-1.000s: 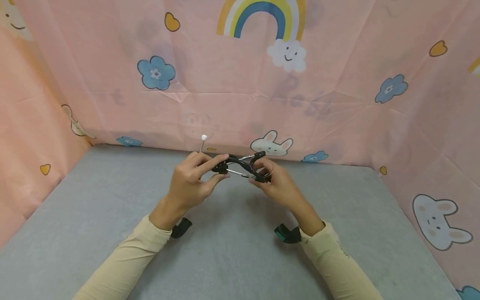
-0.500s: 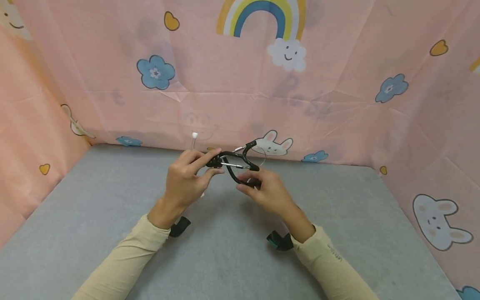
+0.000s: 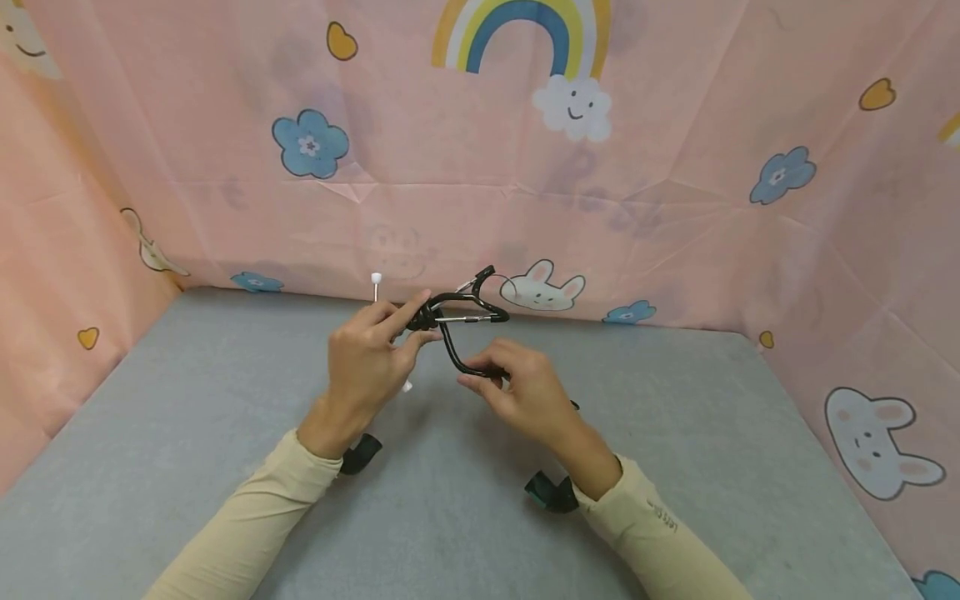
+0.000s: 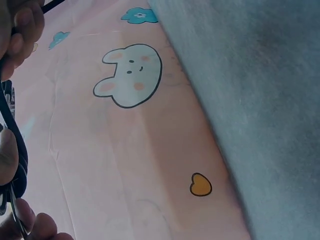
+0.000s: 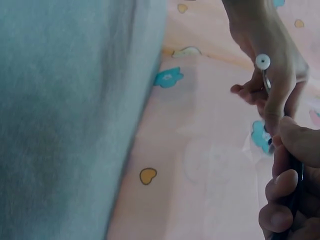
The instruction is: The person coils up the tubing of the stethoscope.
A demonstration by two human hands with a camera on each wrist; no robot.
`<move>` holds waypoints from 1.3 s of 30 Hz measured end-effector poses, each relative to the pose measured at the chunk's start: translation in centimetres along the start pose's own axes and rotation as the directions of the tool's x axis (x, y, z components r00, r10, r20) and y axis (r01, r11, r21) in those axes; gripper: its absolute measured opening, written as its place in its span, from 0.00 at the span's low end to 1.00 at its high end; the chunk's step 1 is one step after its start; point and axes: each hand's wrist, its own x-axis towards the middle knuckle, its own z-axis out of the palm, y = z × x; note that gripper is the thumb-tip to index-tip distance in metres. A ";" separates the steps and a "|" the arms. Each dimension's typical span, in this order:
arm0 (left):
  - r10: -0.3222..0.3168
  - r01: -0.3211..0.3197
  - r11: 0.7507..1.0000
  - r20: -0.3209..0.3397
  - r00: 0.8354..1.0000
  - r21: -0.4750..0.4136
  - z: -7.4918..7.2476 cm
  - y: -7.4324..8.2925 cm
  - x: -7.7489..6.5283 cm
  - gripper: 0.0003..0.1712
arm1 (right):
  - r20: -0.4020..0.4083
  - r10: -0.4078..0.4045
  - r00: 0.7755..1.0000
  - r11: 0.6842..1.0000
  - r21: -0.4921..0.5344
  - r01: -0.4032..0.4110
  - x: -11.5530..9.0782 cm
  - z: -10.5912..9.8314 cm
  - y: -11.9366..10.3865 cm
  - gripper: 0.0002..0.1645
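A stethoscope (image 3: 425,317) with black tubing is held up above the table between both hands. My left hand (image 3: 367,358) pinches its bundled middle between thumb and fingers. One white ear tip (image 3: 377,277) sticks up behind that hand, and another shows below it. Lower and to the right, my right hand (image 3: 525,383) grips a length of tubing (image 3: 454,358) that bows down from the bundle. Metal rods (image 3: 467,319) and a black loop point right from the bundle. From the right wrist, a white ear tip (image 5: 262,61) overlaps the left hand, and the right fingers (image 5: 281,184) curl round the tubing.
A grey table (image 3: 450,517) lies under the hands. Pink cloth (image 3: 675,125) printed with rabbits, flowers and a rainbow stands around its back and sides. Black camera mounts (image 3: 551,492) sit at both wrists, just past the cream sleeves (image 3: 247,517).
My right hand has moved down and slightly left, drawing a length of tubing away from the bundle. My left hand has shifted slightly left, with the stethoscope's bundle still held.
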 end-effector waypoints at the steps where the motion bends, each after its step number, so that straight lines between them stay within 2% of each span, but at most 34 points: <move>1: -0.003 0.003 1.000 0.001 1.000 0.007 0.0 0.0 0.0 0.28 | -0.002 -0.006 1.000 1.000 -0.003 0.006 0.0 0.0 -0.1 0.08; 7: 0.005 -0.006 0.999 0.023 1.000 0.042 0.1 0.0 -0.3 0.28 | -0.012 -0.014 1.000 1.000 -0.006 0.014 -0.1 0.0 -0.6 0.06; 13: 0.027 -0.031 0.996 0.052 0.998 0.086 0.2 -0.1 -0.4 0.26 | 0.008 -0.053 0.999 0.998 -0.030 0.053 -0.2 -0.1 -1.0 0.06; 17: 0.033 -0.042 0.993 0.082 0.996 0.108 0.2 0.0 -0.5 0.25 | 0.020 -0.045 0.999 0.997 -0.060 0.046 -0.2 -0.3 -1.2 0.06; 27: 0.127 -0.153 0.976 0.169 0.978 0.156 0.9 0.0 -1.2 0.24 | 0.024 -0.058 0.998 0.983 -0.174 0.061 -0.1 -0.7 -1.0 0.07; 33: 0.243 -0.279 0.946 0.211 0.947 0.163 1.4 0.7 -1.7 0.19 | 0.039 -0.069 0.997 0.974 -0.213 0.075 0.0 -1.0 -0.3 0.08; 36: 0.300 -0.340 0.929 0.241 0.923 0.145 1.6 1.1 -1.8 0.16 | 0.031 -0.074 0.997 0.971 -0.226 0.079 0.0 -1.3 0.2 0.08; 39: 0.365 -0.404 0.908 0.271 0.891 0.108 1.7 1.3 -1.8 0.13 | 0.015 -0.075 0.997 0.971 -0.226 0.077 -0.1 -1.5 0.8 0.08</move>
